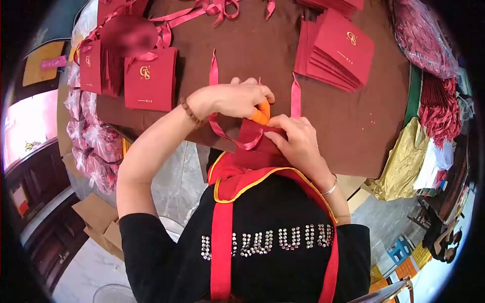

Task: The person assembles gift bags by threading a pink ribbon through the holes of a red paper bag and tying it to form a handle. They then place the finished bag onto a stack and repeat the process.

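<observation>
A dark red paper bag (252, 132) lies at the table's near edge, in front of my chest. My right hand (295, 141) is closed on its right side, the thumb laid across the red material. My left hand (237, 100) has its fingers curled at the bag's far edge, with an orange cover (261, 112) on one digit touching it. What those fingers pinch is hidden. A loose red ribbon (227, 139) runs under my left wrist and loops down across the bag. Another ribbon end (296, 96) lies flat just beyond my right hand.
Finished-looking red bags with gold lettering stand at left (150, 78) and a fanned stack (341, 48) lies at right on the brown-covered table (202, 121). More ribbons (192, 15) lie at the back. Plastic-wrapped red bundles (101, 136) hang at left; gold wrapping (401, 161) hangs at right.
</observation>
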Tool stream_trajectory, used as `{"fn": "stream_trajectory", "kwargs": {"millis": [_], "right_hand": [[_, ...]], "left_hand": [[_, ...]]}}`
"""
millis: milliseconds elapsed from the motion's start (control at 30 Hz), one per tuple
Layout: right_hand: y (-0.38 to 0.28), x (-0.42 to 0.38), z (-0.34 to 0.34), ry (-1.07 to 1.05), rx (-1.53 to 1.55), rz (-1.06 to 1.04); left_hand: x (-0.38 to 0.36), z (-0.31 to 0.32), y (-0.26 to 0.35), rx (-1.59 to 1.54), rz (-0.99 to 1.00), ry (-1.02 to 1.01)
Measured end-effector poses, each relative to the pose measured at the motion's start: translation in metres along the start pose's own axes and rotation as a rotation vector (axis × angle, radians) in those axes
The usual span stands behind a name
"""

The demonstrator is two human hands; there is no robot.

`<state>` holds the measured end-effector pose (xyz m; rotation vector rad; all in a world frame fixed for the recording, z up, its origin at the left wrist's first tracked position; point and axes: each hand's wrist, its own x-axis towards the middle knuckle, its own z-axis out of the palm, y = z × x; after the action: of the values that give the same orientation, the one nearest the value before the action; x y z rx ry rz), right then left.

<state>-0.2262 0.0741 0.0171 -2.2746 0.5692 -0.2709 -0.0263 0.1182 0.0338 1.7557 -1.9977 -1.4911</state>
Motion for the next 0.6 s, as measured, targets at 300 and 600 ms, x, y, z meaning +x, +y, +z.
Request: {"fn": "stream_trajectory", "kwargs": {"millis": [300, 600], "right_hand": [[0.002, -0.002, -0.006, -0.003, 0.06, 0.048], [0.004, 0.008, -0.005, -0.163, 0.146, 0.026]], "left_hand": [[0.015, 0.004, -0.007, -0.094, 0.07, -0.054], [0.027, 0.017, 0.007, -0.096, -0.079, 0.47]]}}
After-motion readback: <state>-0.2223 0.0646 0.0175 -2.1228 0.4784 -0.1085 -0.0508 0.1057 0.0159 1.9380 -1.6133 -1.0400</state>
